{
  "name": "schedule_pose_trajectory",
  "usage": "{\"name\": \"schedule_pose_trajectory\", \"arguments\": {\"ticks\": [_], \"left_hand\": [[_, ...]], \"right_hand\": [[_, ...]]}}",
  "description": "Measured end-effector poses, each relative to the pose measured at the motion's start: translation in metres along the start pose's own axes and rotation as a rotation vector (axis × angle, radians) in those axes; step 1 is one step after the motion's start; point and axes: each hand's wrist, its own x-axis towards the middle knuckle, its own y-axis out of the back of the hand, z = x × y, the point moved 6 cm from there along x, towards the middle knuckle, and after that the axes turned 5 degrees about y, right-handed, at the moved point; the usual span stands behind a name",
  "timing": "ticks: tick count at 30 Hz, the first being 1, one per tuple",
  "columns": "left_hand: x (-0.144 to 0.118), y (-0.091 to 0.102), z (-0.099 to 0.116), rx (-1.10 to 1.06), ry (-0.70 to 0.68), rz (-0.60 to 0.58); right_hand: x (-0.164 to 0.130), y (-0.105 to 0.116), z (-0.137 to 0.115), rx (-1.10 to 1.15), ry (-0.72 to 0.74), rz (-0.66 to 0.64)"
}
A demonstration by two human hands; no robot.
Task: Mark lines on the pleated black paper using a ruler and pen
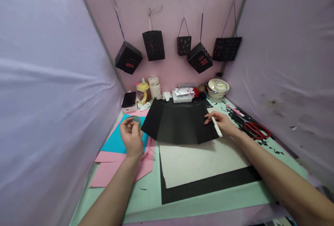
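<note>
My left hand [131, 137] is closed, its fingers pinched on a small roll of tape [136, 118] that is partly hidden by the fingers. It hovers over blue paper [112, 140] lying on pink sheets [114, 177]. My right hand [220, 121] holds a slim white pen [216, 125] between its fingers, and its fingertips reach the right edge of a black folded card [180, 123]. Creases divide the card into panels, and its front edge stands over a whitish board [198, 165]. Under that board lies another black sheet [208, 187].
Red-handled scissors [257, 131], a pink cutter [235, 110] and black scraps lie at right. Along the back are a phone [129, 99], a yellow-lidded cup [143, 90], a white bottle [154, 88], a box of pens [182, 95] and bowls [217, 88]. Black paper lanterns [153, 45] hang above.
</note>
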Motion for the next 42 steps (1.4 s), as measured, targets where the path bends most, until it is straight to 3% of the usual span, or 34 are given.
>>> {"name": "schedule_pose_trajectory", "arguments": {"ticks": [3,9,14,16,18,20,23,26,29,33,39,42], "left_hand": [[-0.006,-0.005,0.001,0.074,-0.020,-0.052],[-0.015,-0.016,-0.003,0.109,-0.048,-0.142],[-0.007,-0.007,0.028,0.057,-0.237,-0.015],[-0.005,-0.008,0.040,0.016,-0.209,0.006],[-0.011,-0.020,0.042,-0.007,-0.066,-0.066],[-0.027,-0.047,0.028,0.011,0.206,-0.238],[-0.068,-0.094,-0.012,0.149,0.582,-0.481],[-0.105,-0.137,-0.057,0.226,0.798,-0.687],[-0.120,-0.166,-0.090,0.232,0.801,-0.735],[-0.131,-0.183,-0.121,0.304,0.730,-0.813],[-0.134,-0.182,-0.131,0.439,0.462,-0.924],[-0.134,-0.183,-0.130,0.491,0.446,-0.985]], "right_hand": [[0.003,-0.004,0.011,0.023,-0.013,-0.008],[0.001,0.000,0.017,-0.065,0.052,0.108],[0.001,0.006,0.024,-0.026,0.012,0.120],[0.001,0.007,0.026,-0.010,0.016,0.117],[0.001,0.007,0.027,-0.017,0.025,0.116],[0.002,0.008,0.029,-0.014,0.025,0.119],[0.003,0.007,0.034,0.020,0.012,0.128],[0.005,0.007,0.040,0.096,-0.007,0.144],[0.007,0.008,0.045,0.142,-0.016,0.169],[0.008,0.010,0.049,0.119,-0.014,0.178],[0.009,0.012,0.049,0.101,-0.040,0.167],[0.009,0.013,0.045,0.090,-0.033,0.157]]}}
